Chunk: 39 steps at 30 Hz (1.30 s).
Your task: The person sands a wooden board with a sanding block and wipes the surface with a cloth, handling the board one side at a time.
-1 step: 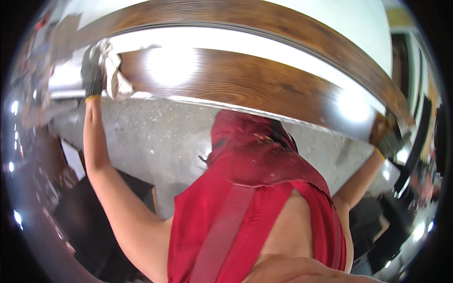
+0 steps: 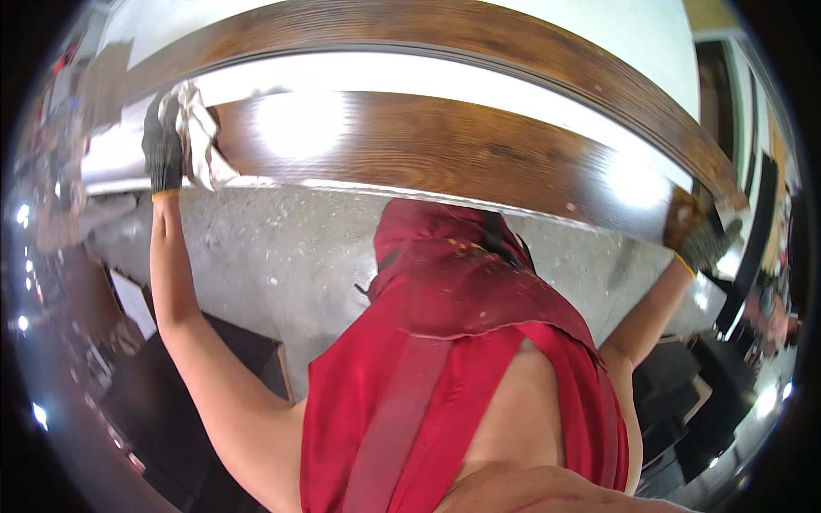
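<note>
My left hand (image 2: 162,144), in a dark grey knit glove with a yellow cuff, is closed on a crumpled white cloth (image 2: 200,141). The cloth lies against the left part of a long board (image 2: 410,141) with a dark brown wood-grain face and a white edge. Far to the right, my right hand (image 2: 705,248), gloved the same way, grips the board's right end, its fingers partly hidden. Glare spots shine on the brown face.
Beyond the board runs another brown wood-grain strip (image 2: 479,32) beside a white surface (image 2: 590,26). Dark panels (image 2: 188,410) stand near my left arm, and more dark pieces (image 2: 684,393) lie by my right. Below is a grey concrete floor (image 2: 265,248).
The view has shifted slightly, and both hands sit a little differently in it. The left hand keeps the cloth and the right hand stays at the board's end.
</note>
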Motion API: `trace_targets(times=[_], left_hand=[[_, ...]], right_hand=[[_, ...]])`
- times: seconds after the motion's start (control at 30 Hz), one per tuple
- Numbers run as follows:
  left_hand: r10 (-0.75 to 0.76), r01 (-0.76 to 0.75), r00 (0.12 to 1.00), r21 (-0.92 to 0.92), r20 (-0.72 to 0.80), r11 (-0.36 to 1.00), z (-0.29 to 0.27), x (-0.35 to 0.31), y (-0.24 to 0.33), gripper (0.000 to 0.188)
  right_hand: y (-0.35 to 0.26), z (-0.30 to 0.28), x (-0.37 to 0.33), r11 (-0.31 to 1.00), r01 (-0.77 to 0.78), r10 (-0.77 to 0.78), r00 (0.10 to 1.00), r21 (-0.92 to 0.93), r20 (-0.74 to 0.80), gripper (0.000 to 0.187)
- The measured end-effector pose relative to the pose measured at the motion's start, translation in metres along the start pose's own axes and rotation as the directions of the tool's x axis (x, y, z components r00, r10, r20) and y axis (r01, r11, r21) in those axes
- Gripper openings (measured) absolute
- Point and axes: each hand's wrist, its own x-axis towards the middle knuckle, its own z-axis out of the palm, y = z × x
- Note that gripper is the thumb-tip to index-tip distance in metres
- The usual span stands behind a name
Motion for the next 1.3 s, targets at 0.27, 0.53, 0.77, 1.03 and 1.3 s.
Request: trace_targets(times=[0.27, 0.53, 0.77, 1.03, 1.3], left_hand=[[0.626, -0.601, 0.780, -0.282, -0.004, 0.748, 0.149, 0.015, 0.347, 0.060], [0.772, -0.725, 0.635, -0.317, 0.037, 0.612, 0.268, 0.026, 0.537, 0.048], [0.764, -0.645, 0.643, -0.497, 0.057, 0.580, 0.183, 0.031, 0.449, 0.038], [0.633, -0.459, 0.665, -0.451, 0.397, 0.765, 0.180, 0.041, 0.445, 0.037], [0.876, -0.526, 0.346, -0.705, 0.334, 0.477, 0.300, 0.074, 0.629, 0.042]], right_hand=[[-0.001, 0.002, -0.003, 0.769, -0.111, 0.168, 0.985, 0.629, -0.032, 0.042], [-0.021, 0.012, -0.006, 0.674, -0.248, 0.259, 0.961, 0.696, 0.092, 0.049], [0.027, 0.023, -0.034, 0.916, 0.383, -0.384, 0.923, -0.122, 0.017, 0.032], [-0.055, 0.031, -0.050, 0.526, -0.174, 0.191, 0.978, 0.833, 0.084, 0.027], [-0.048, 0.016, -0.086, 0.923, 0.356, -0.291, 0.896, 0.149, -0.336, 0.042]])
